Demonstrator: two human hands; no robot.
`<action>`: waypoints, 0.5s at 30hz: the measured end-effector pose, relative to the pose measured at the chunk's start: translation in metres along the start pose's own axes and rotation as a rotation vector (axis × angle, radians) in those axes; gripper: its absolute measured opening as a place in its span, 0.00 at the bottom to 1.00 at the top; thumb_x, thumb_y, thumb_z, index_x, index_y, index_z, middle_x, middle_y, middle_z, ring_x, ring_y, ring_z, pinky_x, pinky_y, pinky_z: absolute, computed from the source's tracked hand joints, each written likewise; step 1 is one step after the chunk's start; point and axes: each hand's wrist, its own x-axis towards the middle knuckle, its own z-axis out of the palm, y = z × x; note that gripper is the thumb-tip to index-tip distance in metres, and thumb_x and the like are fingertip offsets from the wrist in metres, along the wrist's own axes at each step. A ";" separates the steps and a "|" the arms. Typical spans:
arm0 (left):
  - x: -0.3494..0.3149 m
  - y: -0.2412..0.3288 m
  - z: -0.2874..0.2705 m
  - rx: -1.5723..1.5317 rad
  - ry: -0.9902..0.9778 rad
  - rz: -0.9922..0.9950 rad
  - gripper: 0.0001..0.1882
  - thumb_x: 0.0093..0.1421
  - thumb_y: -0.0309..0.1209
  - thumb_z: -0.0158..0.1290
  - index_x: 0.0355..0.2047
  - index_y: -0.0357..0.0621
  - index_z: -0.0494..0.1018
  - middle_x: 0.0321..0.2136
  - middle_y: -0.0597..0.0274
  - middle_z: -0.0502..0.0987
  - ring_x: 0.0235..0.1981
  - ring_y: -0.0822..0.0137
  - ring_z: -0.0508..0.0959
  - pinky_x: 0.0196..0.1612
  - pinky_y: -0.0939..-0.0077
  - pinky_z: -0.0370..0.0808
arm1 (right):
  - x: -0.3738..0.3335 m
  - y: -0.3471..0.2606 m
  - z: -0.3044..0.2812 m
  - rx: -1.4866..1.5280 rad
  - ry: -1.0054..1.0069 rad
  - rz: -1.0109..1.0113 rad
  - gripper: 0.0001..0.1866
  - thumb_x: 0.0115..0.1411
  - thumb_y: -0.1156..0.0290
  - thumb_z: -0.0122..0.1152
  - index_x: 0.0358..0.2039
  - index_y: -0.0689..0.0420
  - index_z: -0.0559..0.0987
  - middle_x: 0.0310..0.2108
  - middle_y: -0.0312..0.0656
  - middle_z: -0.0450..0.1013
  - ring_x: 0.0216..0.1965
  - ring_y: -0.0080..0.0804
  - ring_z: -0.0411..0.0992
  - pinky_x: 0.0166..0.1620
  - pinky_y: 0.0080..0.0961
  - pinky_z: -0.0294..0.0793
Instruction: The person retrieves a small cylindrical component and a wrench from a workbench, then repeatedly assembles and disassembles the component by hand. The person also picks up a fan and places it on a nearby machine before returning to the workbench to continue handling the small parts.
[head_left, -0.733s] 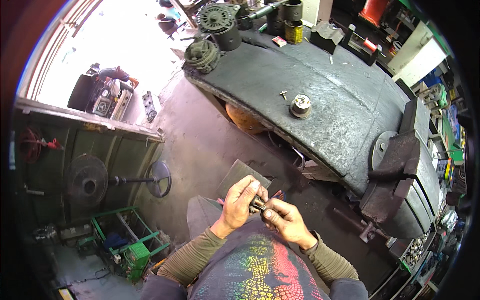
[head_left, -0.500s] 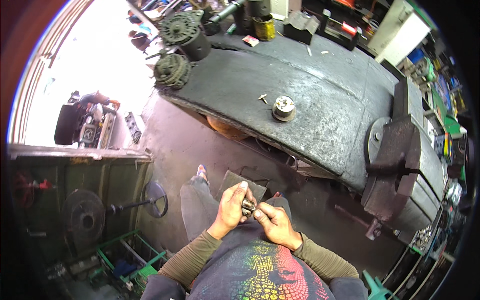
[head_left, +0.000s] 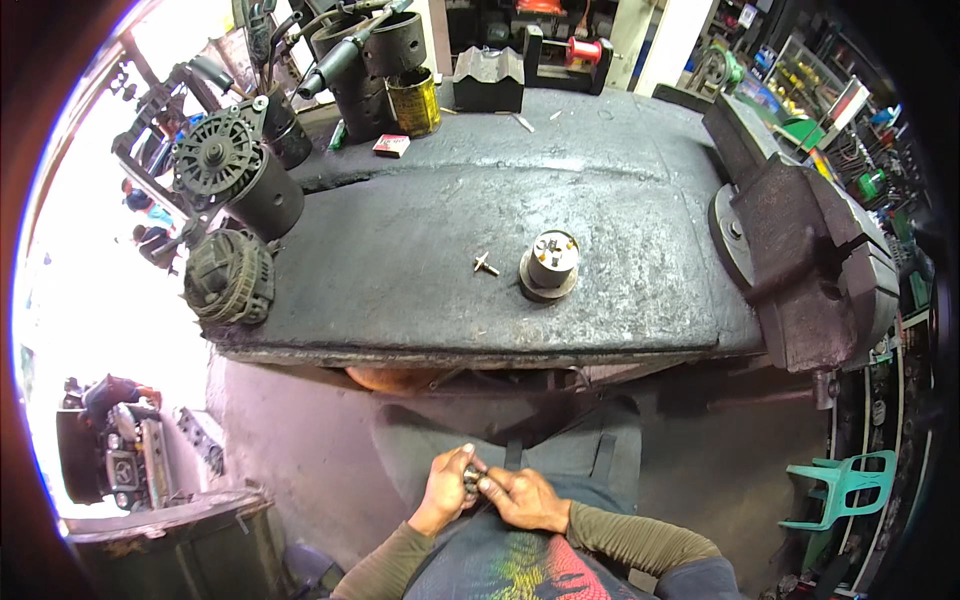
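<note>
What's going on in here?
A person holds a small metal part with both hands, the left hand and right hand meeting around it near the body. The grip hides most of it, so I can't tell exactly what it is. On the workbench, a round metal piece stands beside a small cross-shaped piece; a big vise is at the right.

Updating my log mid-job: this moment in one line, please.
left hand: holding small metal part | right hand: on same part | workbench: flanged cylinder, cross-shaped piece

Behind the part (head_left: 472,478), a workbench (head_left: 400,250) bears a cylinder (head_left: 551,268).
</note>
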 end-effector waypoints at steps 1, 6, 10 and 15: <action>0.007 -0.011 -0.009 -0.019 0.020 0.022 0.23 0.75 0.44 0.41 0.30 0.38 0.71 0.13 0.64 0.64 0.08 0.74 0.60 0.10 0.76 0.55 | 0.003 0.012 0.008 -0.021 -0.038 -0.001 0.13 0.71 0.59 0.53 0.39 0.57 0.77 0.20 0.57 0.75 0.23 0.62 0.76 0.26 0.53 0.74; 0.014 -0.063 -0.042 -0.070 0.162 0.107 0.22 0.74 0.45 0.44 0.29 0.39 0.70 0.14 0.63 0.67 0.08 0.73 0.62 0.09 0.76 0.57 | 0.010 0.056 0.049 -0.141 -0.149 -0.127 0.15 0.72 0.56 0.51 0.43 0.56 0.76 0.19 0.57 0.75 0.21 0.62 0.75 0.25 0.54 0.74; -0.006 -0.097 -0.050 -0.127 0.256 0.159 0.23 0.74 0.43 0.43 0.29 0.38 0.70 0.16 0.61 0.68 0.08 0.72 0.62 0.09 0.75 0.57 | -0.007 0.063 0.067 -0.188 -0.244 -0.200 0.19 0.73 0.53 0.49 0.49 0.55 0.77 0.20 0.56 0.76 0.22 0.62 0.75 0.28 0.55 0.75; -0.018 -0.118 -0.046 -0.234 0.261 0.130 0.20 0.74 0.40 0.41 0.30 0.38 0.69 0.15 0.61 0.67 0.08 0.71 0.61 0.09 0.74 0.56 | -0.021 0.066 0.068 -0.230 -0.354 -0.207 0.20 0.73 0.51 0.46 0.44 0.55 0.76 0.19 0.57 0.75 0.24 0.63 0.75 0.31 0.56 0.75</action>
